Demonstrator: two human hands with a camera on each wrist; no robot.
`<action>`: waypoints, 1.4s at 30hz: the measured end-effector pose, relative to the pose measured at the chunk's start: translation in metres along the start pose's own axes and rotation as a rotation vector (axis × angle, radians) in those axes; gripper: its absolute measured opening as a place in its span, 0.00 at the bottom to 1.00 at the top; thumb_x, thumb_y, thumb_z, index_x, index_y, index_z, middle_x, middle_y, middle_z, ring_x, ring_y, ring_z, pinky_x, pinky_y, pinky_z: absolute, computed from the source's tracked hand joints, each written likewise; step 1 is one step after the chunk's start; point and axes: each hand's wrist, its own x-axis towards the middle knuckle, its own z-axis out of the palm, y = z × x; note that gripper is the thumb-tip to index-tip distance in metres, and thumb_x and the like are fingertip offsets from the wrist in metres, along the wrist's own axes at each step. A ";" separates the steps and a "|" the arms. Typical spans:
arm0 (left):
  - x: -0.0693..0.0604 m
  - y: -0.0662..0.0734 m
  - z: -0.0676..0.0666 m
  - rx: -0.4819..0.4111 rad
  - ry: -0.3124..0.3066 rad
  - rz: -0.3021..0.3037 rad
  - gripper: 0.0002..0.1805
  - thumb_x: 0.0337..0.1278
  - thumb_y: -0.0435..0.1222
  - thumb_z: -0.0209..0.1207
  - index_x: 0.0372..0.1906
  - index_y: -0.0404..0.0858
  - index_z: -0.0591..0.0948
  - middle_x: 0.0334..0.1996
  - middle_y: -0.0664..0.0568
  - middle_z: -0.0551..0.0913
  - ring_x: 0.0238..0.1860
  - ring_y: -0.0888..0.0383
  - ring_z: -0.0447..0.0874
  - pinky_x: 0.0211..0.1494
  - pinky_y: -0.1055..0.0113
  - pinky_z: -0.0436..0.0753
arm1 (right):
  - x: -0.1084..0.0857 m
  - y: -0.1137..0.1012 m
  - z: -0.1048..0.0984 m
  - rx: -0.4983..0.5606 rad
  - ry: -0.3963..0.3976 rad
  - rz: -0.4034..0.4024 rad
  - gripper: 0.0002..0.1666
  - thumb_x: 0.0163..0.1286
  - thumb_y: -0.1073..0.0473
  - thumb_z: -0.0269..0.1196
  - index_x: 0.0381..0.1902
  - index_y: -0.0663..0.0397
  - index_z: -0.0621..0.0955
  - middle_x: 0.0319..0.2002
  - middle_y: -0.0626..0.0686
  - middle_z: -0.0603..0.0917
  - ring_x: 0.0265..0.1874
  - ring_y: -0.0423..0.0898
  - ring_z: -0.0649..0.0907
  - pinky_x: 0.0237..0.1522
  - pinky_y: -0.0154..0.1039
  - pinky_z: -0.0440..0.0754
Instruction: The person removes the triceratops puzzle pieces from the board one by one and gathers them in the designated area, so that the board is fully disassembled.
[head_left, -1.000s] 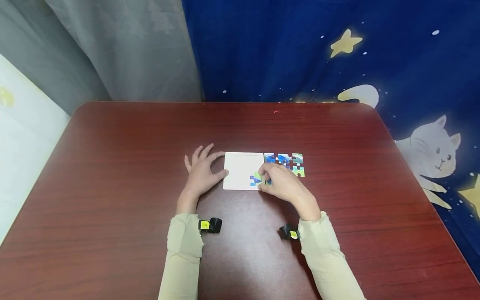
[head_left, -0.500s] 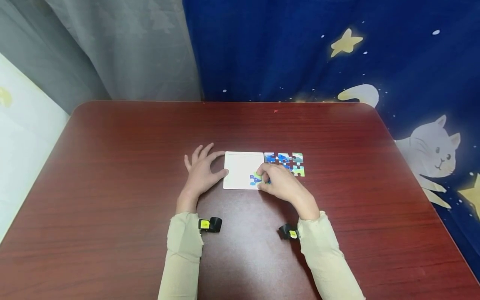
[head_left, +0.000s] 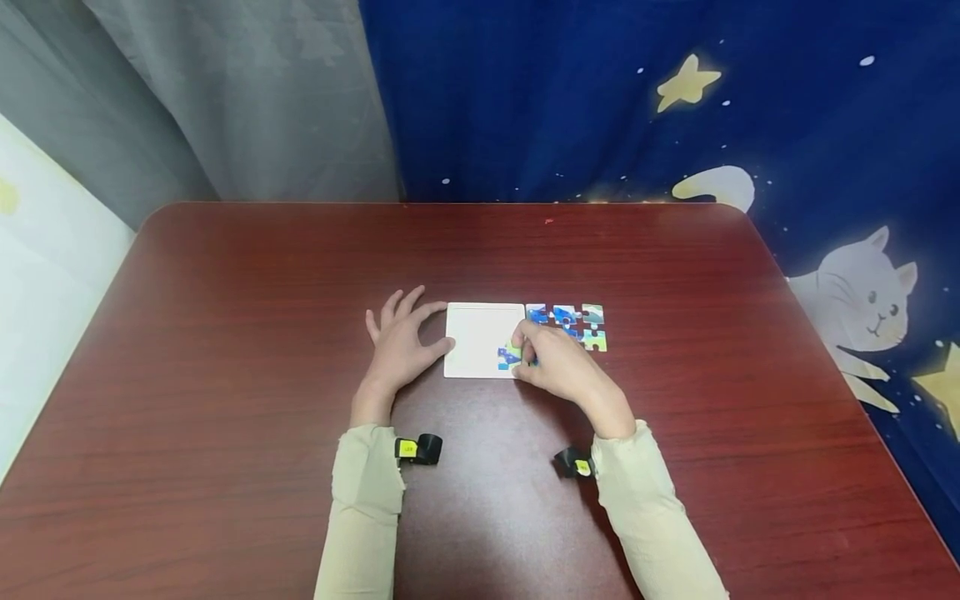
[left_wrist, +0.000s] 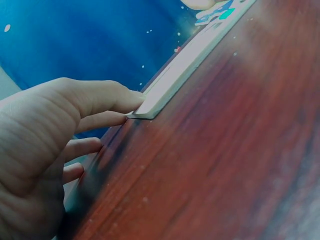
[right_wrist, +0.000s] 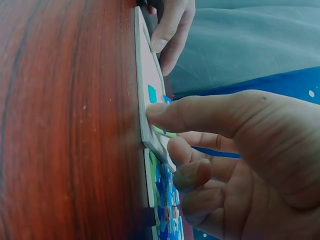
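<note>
A white rectangular puzzle board (head_left: pixel 474 337) lies flat on the table. My left hand (head_left: pixel 401 354) rests at its left edge, the thumb on the rim and the other fingers spread out. At the board's lower right corner, my right hand (head_left: pixel 566 367) pinches a jigsaw puzzle piece (right_wrist: pixel 170 133) between thumb and curled fingers. Only a strip of that piece shows, green. Blue and green puzzle picture (head_left: pixel 507 358) shows on the board beside the right fingertips. More loose puzzle pieces (head_left: pixel 564 315) lie right of the board, partly covered by the right hand.
The dark red wooden table (head_left: pixel 247 375) extends around the board on all sides. Behind it hang a grey curtain (head_left: pixel 285 100) and a blue curtain (head_left: pixel 525 100) with stars and a cat. Both wrists carry a black strap-on camera.
Both hands keep nearly the same place and pose. The right fingertips stay at the board's lower right corner; the whole head view shifts slightly.
</note>
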 end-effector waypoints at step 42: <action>0.000 0.001 -0.001 -0.015 -0.005 -0.003 0.28 0.48 0.44 0.64 0.59 0.46 0.76 0.69 0.46 0.57 0.70 0.45 0.40 0.62 0.39 0.26 | 0.002 -0.008 0.003 0.015 0.036 0.015 0.17 0.50 0.62 0.71 0.36 0.58 0.76 0.29 0.49 0.79 0.22 0.41 0.75 0.33 0.36 0.75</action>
